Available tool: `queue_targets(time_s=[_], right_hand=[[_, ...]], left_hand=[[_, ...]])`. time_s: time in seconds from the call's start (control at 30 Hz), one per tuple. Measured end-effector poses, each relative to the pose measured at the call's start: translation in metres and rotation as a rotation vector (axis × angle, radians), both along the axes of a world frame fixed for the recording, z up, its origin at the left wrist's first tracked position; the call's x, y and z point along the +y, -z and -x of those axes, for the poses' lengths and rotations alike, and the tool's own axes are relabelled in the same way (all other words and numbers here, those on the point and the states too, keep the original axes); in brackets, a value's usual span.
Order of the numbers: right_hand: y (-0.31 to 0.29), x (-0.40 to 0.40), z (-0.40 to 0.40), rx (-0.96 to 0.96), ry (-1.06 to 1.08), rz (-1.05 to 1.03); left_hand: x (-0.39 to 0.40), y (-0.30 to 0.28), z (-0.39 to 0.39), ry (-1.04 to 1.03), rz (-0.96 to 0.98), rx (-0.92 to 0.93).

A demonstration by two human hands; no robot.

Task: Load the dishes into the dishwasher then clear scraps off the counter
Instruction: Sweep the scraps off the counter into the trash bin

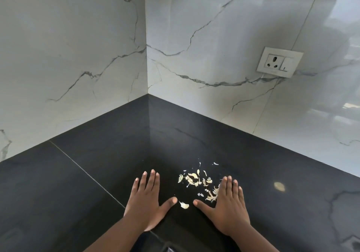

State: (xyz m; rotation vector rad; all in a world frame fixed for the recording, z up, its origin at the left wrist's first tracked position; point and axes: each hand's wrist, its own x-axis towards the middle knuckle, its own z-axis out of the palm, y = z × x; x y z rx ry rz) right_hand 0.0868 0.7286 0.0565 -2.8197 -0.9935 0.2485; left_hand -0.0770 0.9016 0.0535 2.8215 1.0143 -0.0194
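While both hands lie flat on the black stone counter (pixel 81 189), a small heap of pale scraps (pixel 196 181) sits between them, a little nearer to the right one. They look like dry, thin peels, cream and light yellow, scattered loosely; what kind of peel I cannot tell. The left hand (pixel 146 199) has its fingers straight and together, palm down, thumb spread toward the middle, and it holds nothing. The right hand (pixel 228 203) lies the same way, fingers straight and pointing to the wall, thumb spread inward, also holding nothing. The inner edge of its index finger touches the nearest scraps, and a few pieces seem to be partly under that finger. One single curved piece (pixel 184 205) lies apart from the heap, just between the two thumb tips. The counter runs into a corner where two white marble-pattern walls (pixel 214 37) meet. On the right wall, well above the counter, is a white socket plate with a switch (pixel 279 61). A thin seam crosses the counter at the left side.
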Motion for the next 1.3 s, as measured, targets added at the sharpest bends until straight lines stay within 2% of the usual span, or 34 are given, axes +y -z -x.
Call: queue_targets(time_s=[0.1,0.2,0.3,0.33,0.4,0.47,0.57,0.63,0.8,0.93,1.1,1.17,1.23,1.3], right_hand=[[-0.001,0.024,-0.022,0.023,-0.087,-0.020],[-0.003,0.042,-0.040,0.079,-0.259,-0.043],[-0.010,0.052,-0.055,0.299,-0.311,-0.270],[-0.011,0.053,-0.056,0.311,-0.307,-0.349],[-0.016,0.053,-0.049,0.167,-0.412,-0.394],[-0.015,0.055,-0.025,0.009,-0.613,-0.351],[0.010,0.053,0.021,-0.030,-0.865,-0.178],[0.028,0.059,0.033,-0.051,-0.909,-0.157],[0.021,0.056,0.018,-0.120,-0.751,-0.002],[0.016,0.060,0.014,-0.186,-0.595,-0.086],[0.021,0.075,0.038,-0.216,-0.748,-0.084],[0.024,0.083,0.031,-0.220,-0.729,-0.101],[0.015,0.089,0.022,-0.199,-0.630,-0.064],[-0.003,0.091,0.016,-0.226,-0.501,0.078]], left_hand=[[0.017,0.004,-0.020,-0.005,-0.002,-0.003],[0.028,0.007,-0.028,-0.008,0.011,-0.035],[0.030,0.008,-0.029,-0.021,0.030,-0.052],[0.030,0.008,-0.028,-0.025,0.036,-0.062],[0.031,0.010,-0.029,-0.037,0.043,-0.079],[0.032,0.013,-0.029,-0.041,0.056,-0.094],[0.033,0.014,-0.028,-0.061,0.086,-0.127],[0.034,0.015,-0.028,-0.081,0.113,-0.152],[0.033,0.010,-0.028,-0.130,0.162,-0.213],[0.032,0.007,-0.029,-0.136,0.157,-0.195],[0.034,0.012,-0.027,-0.138,0.177,-0.215],[0.034,0.011,-0.028,-0.140,0.173,-0.212],[0.035,0.010,-0.029,-0.135,0.151,-0.188],[0.034,0.009,-0.030,-0.131,0.132,-0.167]])
